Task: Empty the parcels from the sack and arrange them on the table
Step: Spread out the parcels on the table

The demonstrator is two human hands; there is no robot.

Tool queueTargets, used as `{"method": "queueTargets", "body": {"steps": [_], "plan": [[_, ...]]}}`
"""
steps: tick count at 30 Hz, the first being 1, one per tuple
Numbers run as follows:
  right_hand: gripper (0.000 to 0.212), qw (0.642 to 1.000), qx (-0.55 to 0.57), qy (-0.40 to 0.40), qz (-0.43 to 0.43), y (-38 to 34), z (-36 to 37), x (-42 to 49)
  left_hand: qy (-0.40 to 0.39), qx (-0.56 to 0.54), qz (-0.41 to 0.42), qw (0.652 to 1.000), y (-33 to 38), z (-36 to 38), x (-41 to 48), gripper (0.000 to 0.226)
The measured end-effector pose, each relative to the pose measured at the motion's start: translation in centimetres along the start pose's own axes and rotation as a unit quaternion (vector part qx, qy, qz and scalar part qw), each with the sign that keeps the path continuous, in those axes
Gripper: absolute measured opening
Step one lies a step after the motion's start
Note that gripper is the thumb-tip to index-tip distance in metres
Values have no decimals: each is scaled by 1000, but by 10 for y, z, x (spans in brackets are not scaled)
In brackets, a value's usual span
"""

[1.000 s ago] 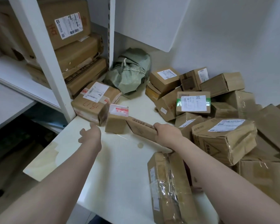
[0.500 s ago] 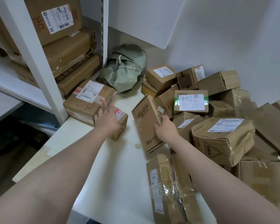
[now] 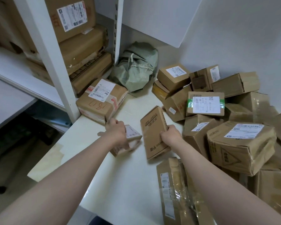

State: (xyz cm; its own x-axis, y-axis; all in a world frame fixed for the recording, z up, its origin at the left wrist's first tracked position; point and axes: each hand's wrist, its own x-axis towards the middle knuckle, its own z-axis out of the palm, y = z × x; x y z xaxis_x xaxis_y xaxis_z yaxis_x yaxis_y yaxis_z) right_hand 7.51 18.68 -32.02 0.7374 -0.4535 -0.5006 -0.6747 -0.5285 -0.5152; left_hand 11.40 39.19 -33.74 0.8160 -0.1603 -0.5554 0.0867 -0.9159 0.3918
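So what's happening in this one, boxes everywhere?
A person is sorting cardboard parcels on a white table. The left hand grips a small brown box with a pink-edged label, while the right hand holds a flat brown printed carton by its edge. A crumpled green woven sack lies in the back corner, and a loose pile of taped boxes fills the right side.

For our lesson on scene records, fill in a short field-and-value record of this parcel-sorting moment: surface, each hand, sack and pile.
surface: white table
left hand: gripping small box with a label on top
right hand: holding flat printed box, tilted
sack: green, crumpled in the back corner
pile: loose cardboard parcels heaped on the right
shelf unit: left, boxes stacked on it
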Motion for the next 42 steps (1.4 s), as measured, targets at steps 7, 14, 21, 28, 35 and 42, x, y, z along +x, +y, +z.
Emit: {"method": "queueTargets", "body": {"steps": [7,14,21,28,35,42], "plan": [[44,997,17,-56,43,-12,26,-7,46,-26,-72,996,-61,37,-13,108],[57,996,-33,-77,40,-24,42,-18,204,-78,-238,947,-103,30,-26,88],[48,969,-151,-195,-24,-45,77,-31,234,-228,-189,926,-115,20,-21,114],[37,949,-179,-257,38,-34,95,-31,374,-33,-112,920,-110,26,-26,58],[45,958,-101,-260,71,-22,107,-18,326,30,28,944,-73,35,-9,26],[85,970,-24,-238,50,-20,88,5,243,103,128,956,-51,31,13,54]]}}
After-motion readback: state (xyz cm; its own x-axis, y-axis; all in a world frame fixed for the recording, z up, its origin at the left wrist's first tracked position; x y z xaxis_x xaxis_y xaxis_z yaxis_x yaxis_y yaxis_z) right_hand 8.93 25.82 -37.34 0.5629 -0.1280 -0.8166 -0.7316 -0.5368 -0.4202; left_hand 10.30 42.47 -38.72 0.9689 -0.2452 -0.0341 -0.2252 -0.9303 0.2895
